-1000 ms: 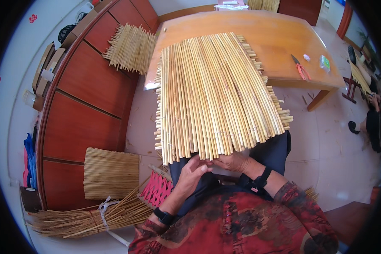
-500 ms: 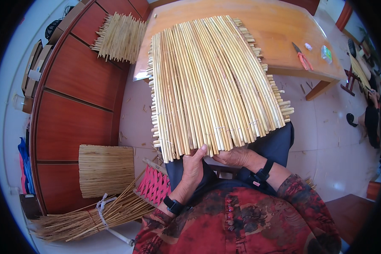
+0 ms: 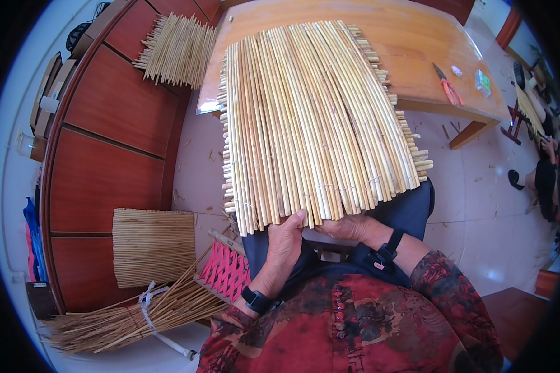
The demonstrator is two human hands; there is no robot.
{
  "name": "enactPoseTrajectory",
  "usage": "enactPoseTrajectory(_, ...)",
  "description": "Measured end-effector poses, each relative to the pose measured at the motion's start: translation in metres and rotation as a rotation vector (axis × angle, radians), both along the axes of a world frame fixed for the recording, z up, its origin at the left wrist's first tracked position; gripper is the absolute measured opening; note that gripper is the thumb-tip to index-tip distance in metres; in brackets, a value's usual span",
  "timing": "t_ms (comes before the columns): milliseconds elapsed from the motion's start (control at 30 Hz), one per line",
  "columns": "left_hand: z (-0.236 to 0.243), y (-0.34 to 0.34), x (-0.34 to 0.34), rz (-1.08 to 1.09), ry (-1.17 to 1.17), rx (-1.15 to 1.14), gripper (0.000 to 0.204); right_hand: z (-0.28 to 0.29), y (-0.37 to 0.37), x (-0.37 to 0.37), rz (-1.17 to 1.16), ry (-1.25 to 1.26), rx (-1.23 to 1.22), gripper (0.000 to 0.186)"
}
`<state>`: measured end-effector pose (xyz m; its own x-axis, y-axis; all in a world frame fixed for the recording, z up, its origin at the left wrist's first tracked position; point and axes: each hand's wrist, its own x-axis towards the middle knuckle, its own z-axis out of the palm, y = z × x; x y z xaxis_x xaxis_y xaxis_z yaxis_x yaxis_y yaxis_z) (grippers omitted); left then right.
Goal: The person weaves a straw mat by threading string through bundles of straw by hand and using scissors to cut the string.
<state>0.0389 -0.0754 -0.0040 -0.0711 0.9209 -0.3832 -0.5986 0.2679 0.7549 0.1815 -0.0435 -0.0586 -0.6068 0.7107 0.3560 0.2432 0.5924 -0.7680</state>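
A large mat of pale reed stalks laid side by side [image 3: 311,118] rests over my lap, its far part reaching over the table. More stalk ends [image 3: 422,165] stick out from beneath it along both sides. My left hand [image 3: 285,239] grips the near edge, thumb on top of the stalks and fingers hidden underneath. Close beside it, my right hand [image 3: 348,227] is closed at the same edge, its fingertips tucked under the mat; what they hold is hidden. Thin ties cross the stalks near this edge.
Red-handled pliers [image 3: 449,88] and a small clear box [image 3: 482,82] lie on the wooden table [image 3: 417,43]. Left are a stalk pile [image 3: 179,50], another reed mat [image 3: 153,247], a tied stalk bundle [image 3: 115,326] and a pink-webbed stool [image 3: 223,266]. Another person [image 3: 546,177] sits far right.
The view has shifted slightly. Both hands stay at the mat's near edge, and the mat lies almost as before.
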Motion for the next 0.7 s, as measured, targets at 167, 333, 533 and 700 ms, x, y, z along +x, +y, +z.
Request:
enactPoseTrajectory(167, 0.001, -0.001, 0.001, 0.003, -0.028, 0.025, 0.048, 0.025, -0.02, 0.007, -0.097, -0.233, 0.344, 0.017)
enactPoseTrajectory(333, -0.002, -0.001, -0.002, -0.033, -0.067, 0.01, 0.046, 0.051, -0.049, 0.027, -0.11, -0.349, 0.381, 0.013)
enactPoseTrajectory(533, -0.003, -0.003, 0.006, -0.056, -0.127, -0.049, 0.029, 0.112, -0.031, 0.051, -0.194, -0.421, 0.334, 0.007)
enactPoseTrajectory(700, -0.016, 0.002, 0.013, -0.048, -0.111, -0.02, 0.027, 0.107, 0.016, 0.017, -0.206, -0.361, 0.428, 0.009)
